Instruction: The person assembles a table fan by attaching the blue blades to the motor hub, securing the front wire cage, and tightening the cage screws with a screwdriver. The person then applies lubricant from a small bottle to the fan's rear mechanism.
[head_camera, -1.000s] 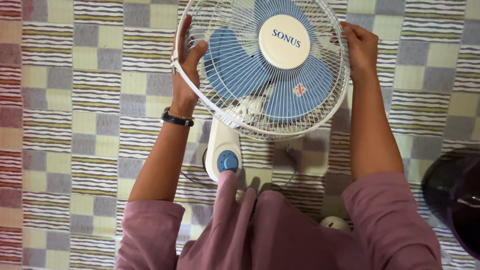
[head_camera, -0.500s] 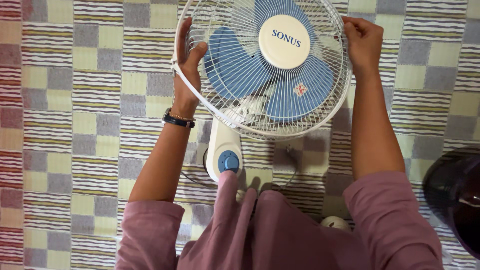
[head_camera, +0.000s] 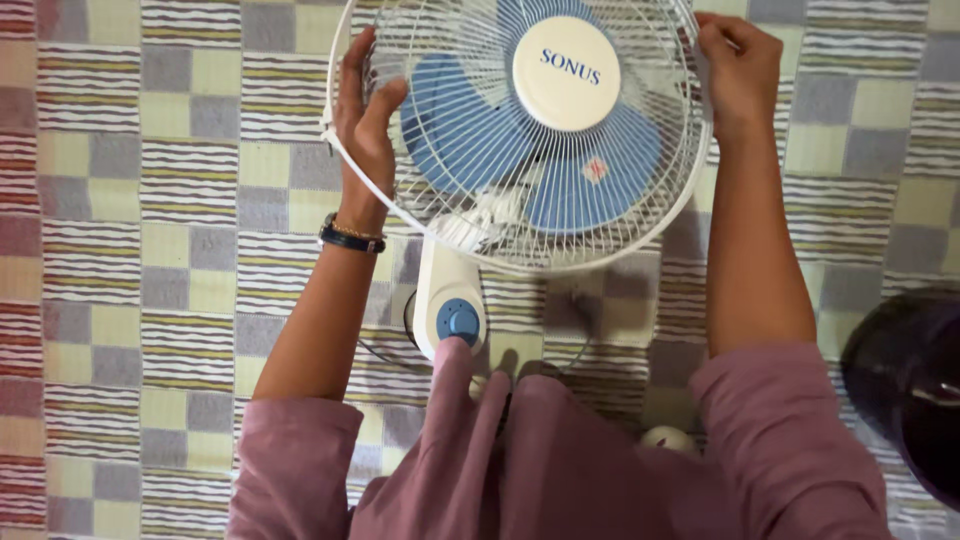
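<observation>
White wire fan guard, round, fronting blue blades and a cream centre cap; fan stands on a checked and striped floor mat. Left hand: grip closed on the guard's left rim, thumb over the wires; dark wristband below. Right hand: grip closed on the guard's upper right rim. White stand with blue knob just under the guard. Dark rounded object at right edge, kind unclear.
</observation>
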